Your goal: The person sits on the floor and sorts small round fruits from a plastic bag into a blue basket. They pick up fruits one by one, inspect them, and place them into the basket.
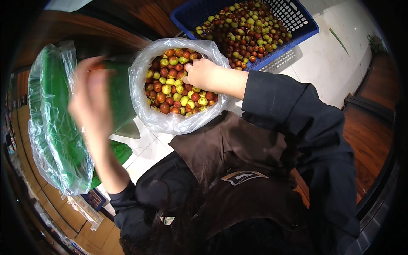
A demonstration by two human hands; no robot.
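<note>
Red and yellow-green jujubes (pixel 178 83) fill a container lined with a clear plastic bag (pixel 153 122), its edge folded outward. My right hand (pixel 202 75) reaches in from the right, fingers curled down among the fruit; whether it grips one is hidden. My left hand (pixel 92 92), blurred by motion, is over a green container (pixel 122 92) to the left of the fruit bag. That container also has a clear plastic liner (pixel 60 143) draped over its side. The blur hides whether the left hand holds anything.
A blue plastic basket (pixel 287 54) with more jujubes stands at the upper right on the white tiled floor (pixel 325 70). Dark wooden panels (pixel 105 35) border the upper left. A thin green strip (pixel 339 41) lies on the tiles. Wooden surfaces (pixel 371 149) curve along the right.
</note>
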